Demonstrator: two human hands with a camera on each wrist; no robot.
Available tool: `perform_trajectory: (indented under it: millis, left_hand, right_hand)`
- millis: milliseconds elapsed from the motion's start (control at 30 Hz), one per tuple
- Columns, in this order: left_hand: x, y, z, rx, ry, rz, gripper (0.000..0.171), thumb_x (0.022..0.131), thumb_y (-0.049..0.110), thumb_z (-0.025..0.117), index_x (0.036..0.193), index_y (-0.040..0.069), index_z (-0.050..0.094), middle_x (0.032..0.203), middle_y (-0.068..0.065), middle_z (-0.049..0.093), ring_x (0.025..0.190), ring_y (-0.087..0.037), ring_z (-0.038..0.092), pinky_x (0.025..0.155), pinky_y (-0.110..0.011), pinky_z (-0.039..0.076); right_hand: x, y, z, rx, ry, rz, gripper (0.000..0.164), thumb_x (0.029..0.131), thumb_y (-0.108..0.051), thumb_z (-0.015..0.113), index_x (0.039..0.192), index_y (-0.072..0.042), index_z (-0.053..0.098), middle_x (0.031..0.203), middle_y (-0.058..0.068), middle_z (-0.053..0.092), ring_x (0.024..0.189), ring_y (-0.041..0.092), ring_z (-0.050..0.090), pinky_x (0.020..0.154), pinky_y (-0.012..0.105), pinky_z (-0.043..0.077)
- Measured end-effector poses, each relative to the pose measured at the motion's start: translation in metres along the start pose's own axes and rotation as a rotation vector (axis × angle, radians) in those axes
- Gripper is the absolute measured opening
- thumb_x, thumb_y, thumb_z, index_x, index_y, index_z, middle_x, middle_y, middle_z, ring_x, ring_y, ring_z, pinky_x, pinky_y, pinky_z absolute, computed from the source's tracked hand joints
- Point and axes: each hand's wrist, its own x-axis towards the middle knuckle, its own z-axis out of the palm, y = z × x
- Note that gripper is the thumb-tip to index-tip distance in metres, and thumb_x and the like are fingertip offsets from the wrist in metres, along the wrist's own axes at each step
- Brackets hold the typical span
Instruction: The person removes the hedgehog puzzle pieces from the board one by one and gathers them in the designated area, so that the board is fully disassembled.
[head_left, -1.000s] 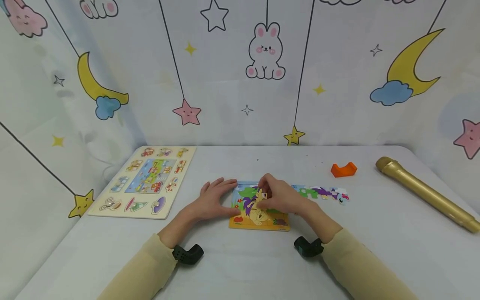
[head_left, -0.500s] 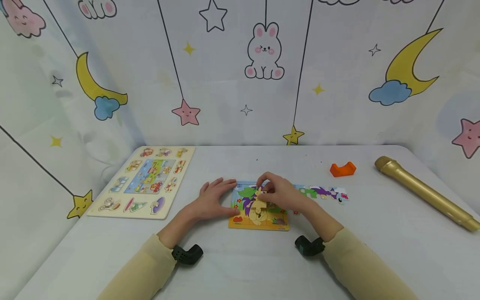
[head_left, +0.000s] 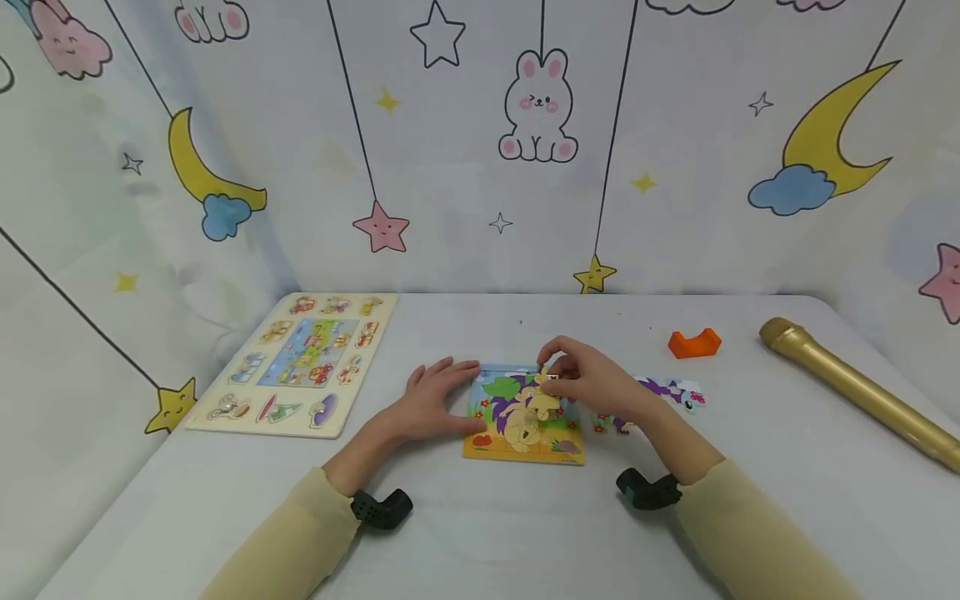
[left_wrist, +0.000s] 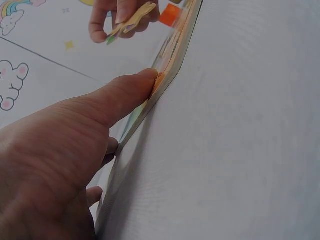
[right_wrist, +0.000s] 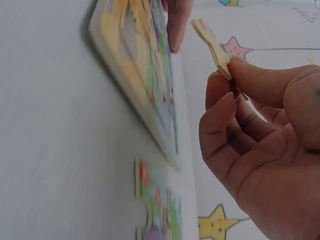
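A jigsaw puzzle board (head_left: 498,446) with a cartoon animal scene lies on the white table. My left hand (head_left: 435,404) rests along its left side, fingers spread and thumb on the board; in the left wrist view that thumb (left_wrist: 125,95) touches the board's edge. Between thumb and fingers my right hand (head_left: 592,379) pinches a yellow puzzle piece (head_left: 546,404). The right wrist view shows this piece (right_wrist: 212,47) tilted and held clear of the board. Loose joined puzzle pieces (head_left: 678,392) lie right of the board, partly hidden by the right forearm.
A larger wooden picture board (head_left: 300,423) lies at the left. Behind the loose pieces sits an orange curved block (head_left: 694,343). A gold microphone (head_left: 855,392) lies along the right side. A printed white curtain (head_left: 450,150) stands behind the table.
The right hand has moved right and up, carrying the pinched piece off the middle of the board. The left hand stays at the board's left side. The head view has shifted slightly.
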Motion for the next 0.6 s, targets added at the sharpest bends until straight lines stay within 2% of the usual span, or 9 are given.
perform_trajectory:
  millis: [267, 600]
  left_hand:
    - [0.002, -0.001, 0.002, 0.015, -0.003, -0.013, 0.085, 0.085, 0.048, 0.075, 0.154, 0.011, 0.044, 0.159, -0.002, 0.038, 0.151, -0.034, 0.015, 0.118, -0.061, -0.001]
    - [0.002, -0.001, 0.002, 0.009, -0.005, -0.009, 0.085, 0.084, 0.049, 0.076, 0.154, 0.011, 0.044, 0.16, -0.002, 0.038, 0.152, -0.033, 0.014, 0.117, -0.061, -0.001]
  right_hand:
    - [-0.026, 0.018, -0.025, -0.016, 0.021, 0.063, 0.032, 0.097, -0.015, 0.069, 0.123, -0.006, 0.053, 0.092, 0.007, 0.066, 0.083, 0.027, 0.061, 0.074, 0.036, 0.055]
    - [-0.064, 0.037, -0.059, -0.028, 0.049, 0.1, 0.039, 0.097, -0.018, 0.07, 0.126, -0.001, 0.05, 0.091, 0.009, 0.065, 0.078, 0.03, 0.059, 0.068, 0.033, 0.052]
